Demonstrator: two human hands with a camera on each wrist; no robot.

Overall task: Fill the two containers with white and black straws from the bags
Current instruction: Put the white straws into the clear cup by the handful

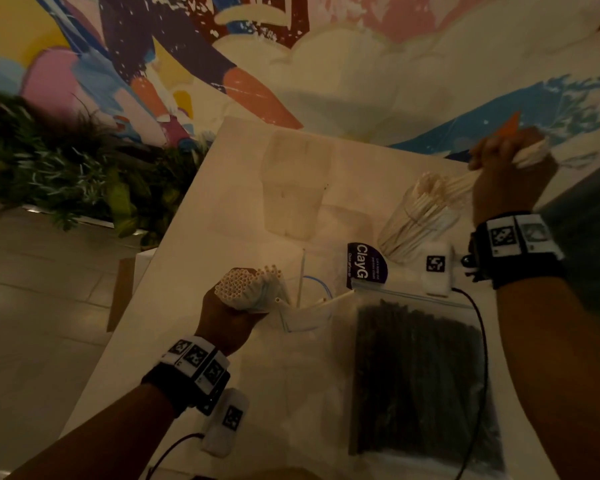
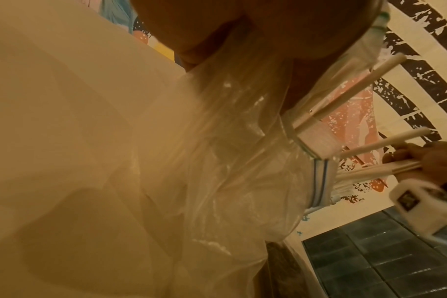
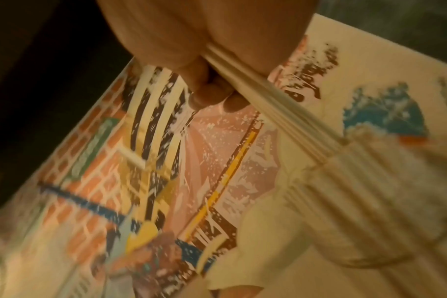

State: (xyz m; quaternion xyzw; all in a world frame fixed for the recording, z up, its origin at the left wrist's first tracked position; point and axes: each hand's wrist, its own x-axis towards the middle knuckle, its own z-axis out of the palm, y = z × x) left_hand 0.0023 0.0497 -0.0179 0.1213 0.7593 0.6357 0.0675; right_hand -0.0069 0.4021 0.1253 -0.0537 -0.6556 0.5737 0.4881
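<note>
My left hand (image 1: pixel 227 315) grips a clear zip bag (image 2: pixel 217 161) packed with white straws (image 1: pixel 241 284), their open ends pointing up. Farther right, my right hand (image 1: pixel 506 168) holds a small bunch of white straws (image 1: pixel 530 154) slanted over a clear round container (image 1: pixel 420 223) that holds several white straws. In the right wrist view the bunch (image 3: pixel 263 94) runs down into the container's mouth (image 3: pixel 345 171). A second, translucent container (image 1: pixel 295 188) stands behind, looking empty. A zip bag of black straws (image 1: pixel 420 375) lies flat near the front edge.
The white table (image 1: pixel 222 216) ends at a left edge beside green plants (image 1: pixel 66 168) and a painted wall behind. A dark "ClayG" card (image 1: pixel 366 265) stands mid-table. A white tagged box (image 1: pixel 437 268) with a black cable lies near the round container.
</note>
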